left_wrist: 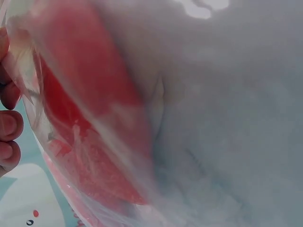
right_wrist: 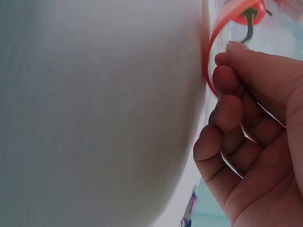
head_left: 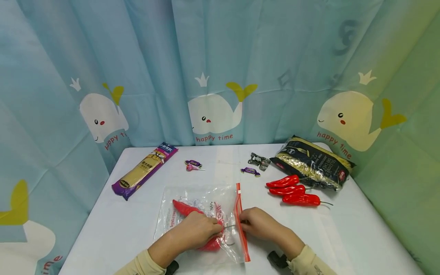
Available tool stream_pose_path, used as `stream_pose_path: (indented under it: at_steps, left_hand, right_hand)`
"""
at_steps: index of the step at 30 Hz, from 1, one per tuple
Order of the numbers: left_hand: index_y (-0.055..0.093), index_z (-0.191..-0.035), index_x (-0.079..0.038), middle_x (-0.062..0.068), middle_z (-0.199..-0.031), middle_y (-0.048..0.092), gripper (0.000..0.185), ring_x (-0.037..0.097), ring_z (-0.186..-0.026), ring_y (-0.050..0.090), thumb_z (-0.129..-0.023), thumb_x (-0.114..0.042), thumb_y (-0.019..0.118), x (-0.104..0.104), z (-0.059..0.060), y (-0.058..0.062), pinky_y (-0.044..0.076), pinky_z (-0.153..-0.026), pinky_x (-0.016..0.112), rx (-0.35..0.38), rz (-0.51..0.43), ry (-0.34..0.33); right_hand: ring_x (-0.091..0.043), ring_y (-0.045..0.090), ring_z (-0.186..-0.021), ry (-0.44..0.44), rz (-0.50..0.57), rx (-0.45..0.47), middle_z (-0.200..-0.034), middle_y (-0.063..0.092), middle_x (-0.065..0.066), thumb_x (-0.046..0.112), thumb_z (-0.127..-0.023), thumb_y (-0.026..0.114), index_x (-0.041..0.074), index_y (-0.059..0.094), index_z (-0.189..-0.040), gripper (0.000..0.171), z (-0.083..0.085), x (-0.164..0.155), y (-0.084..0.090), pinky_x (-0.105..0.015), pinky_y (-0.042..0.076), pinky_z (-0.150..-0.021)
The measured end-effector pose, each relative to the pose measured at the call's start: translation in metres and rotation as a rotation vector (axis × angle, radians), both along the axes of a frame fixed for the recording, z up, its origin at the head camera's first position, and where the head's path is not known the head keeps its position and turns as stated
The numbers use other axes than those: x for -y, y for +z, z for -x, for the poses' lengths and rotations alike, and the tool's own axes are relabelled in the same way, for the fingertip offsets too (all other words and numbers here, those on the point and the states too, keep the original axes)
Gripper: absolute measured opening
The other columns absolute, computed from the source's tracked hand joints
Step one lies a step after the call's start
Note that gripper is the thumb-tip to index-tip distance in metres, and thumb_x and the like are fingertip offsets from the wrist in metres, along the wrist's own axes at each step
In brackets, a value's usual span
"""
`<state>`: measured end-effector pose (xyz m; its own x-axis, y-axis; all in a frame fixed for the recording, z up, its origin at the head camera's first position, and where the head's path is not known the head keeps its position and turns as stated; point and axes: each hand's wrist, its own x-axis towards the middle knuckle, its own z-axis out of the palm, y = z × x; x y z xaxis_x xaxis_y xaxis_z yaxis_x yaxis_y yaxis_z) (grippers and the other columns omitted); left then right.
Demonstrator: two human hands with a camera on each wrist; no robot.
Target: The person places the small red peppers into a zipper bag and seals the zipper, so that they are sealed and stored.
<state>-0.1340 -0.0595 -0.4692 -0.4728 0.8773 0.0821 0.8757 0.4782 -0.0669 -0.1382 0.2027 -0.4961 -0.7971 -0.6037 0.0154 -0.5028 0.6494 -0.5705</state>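
Note:
A clear zip bag [head_left: 165, 221] with a red zip edge lies on the table with red chili peppers [head_left: 185, 208] inside. My left hand [head_left: 201, 229] is over the bag, its fingers curled and pinching the film beside the peppers. In the left wrist view, the fingertips [left_wrist: 10, 125] show at the left edge, next to the bag and the blurred red pepper [left_wrist: 90, 71]. My right hand [head_left: 259, 223] pinches the bag's mouth at the red zip strip [head_left: 238, 206]. A green pepper stem [right_wrist: 249, 30] appears beyond that thumb in the right wrist view.
Several loose red peppers [head_left: 301, 199] lie to the right, before a black pasta pack [head_left: 314, 162]. Small wrapped candies [head_left: 250, 171] and a pink lollipop [head_left: 191, 167] sit behind the bag. A purple pasta pack [head_left: 146, 170] lies at the left, and a curtain [head_left: 154, 57] hangs behind the table.

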Motion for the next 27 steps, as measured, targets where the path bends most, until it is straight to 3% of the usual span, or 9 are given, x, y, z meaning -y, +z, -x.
stream_pose_path:
  at_steps: [4, 8, 14, 20, 27]
  left_hand:
    - [0.063, -0.084, -0.031, -0.016, -0.073, 0.059, 0.014, 0.005, -0.060, 0.057, -0.098, -0.037, 0.065, 0.000, 0.000, 0.000, 0.038, -0.050, 0.026, 0.000, -0.002, 0.001]
    - [0.064, -0.086, -0.031, -0.016, -0.074, 0.061, 0.012, 0.004, -0.060, 0.057, -0.097, -0.036, 0.066, 0.000, 0.000, -0.001, 0.038, -0.051, 0.024, 0.010, 0.005, 0.006]
    - [0.067, -0.091, -0.033, -0.018, -0.078, 0.064, 0.006, 0.001, -0.061, 0.055, -0.096, -0.036, 0.068, 0.000, 0.000, 0.000, 0.038, -0.053, 0.021, 0.033, 0.024, 0.023]
    - [0.070, -0.097, -0.035, -0.018, -0.086, 0.068, 0.004, 0.001, -0.065, 0.057, -0.095, -0.038, 0.068, -0.001, 0.000, 0.000, 0.042, -0.057, 0.021, 0.046, 0.055, 0.036]
    - [0.069, -0.096, -0.035, -0.018, -0.086, 0.068, 0.005, 0.001, -0.064, 0.057, -0.095, -0.039, 0.069, -0.001, 0.000, 0.001, 0.041, -0.056, 0.021, 0.050, 0.054, 0.038]
  right_hand:
    - [-0.001, 0.059, -0.080, -0.029, 0.017, -0.029, -0.085, 0.066, 0.015, 0.015, -0.092, 0.073, 0.016, 0.075, -0.092, 0.002, -0.001, -0.014, 0.004, -0.031, 0.051, -0.074]
    - [-0.006, 0.062, -0.084, -0.087, 0.007, -0.087, -0.090, 0.068, 0.011, 0.012, -0.090, 0.075, 0.014, 0.075, -0.095, 0.006, -0.002, -0.038, 0.010, -0.034, 0.052, -0.077]
    - [-0.028, 0.064, -0.105, -0.224, -0.090, -0.213, -0.102, 0.068, 0.003, 0.007, -0.084, 0.079, 0.016, 0.074, -0.096, 0.016, -0.009, -0.076, 0.021, -0.049, 0.050, -0.090]
    - [-0.033, 0.061, -0.105, -0.340, -0.078, -0.339, -0.107, 0.067, -0.005, -0.001, -0.076, 0.082, 0.012, 0.075, -0.097, 0.026, -0.018, -0.110, 0.027, -0.054, 0.048, -0.088]
    - [-0.047, 0.055, -0.109, -0.430, -0.103, -0.360, -0.115, 0.064, -0.020, -0.001, -0.072, 0.084, 0.004, 0.072, -0.108, 0.038, -0.024, -0.147, 0.024, -0.062, 0.041, -0.090]
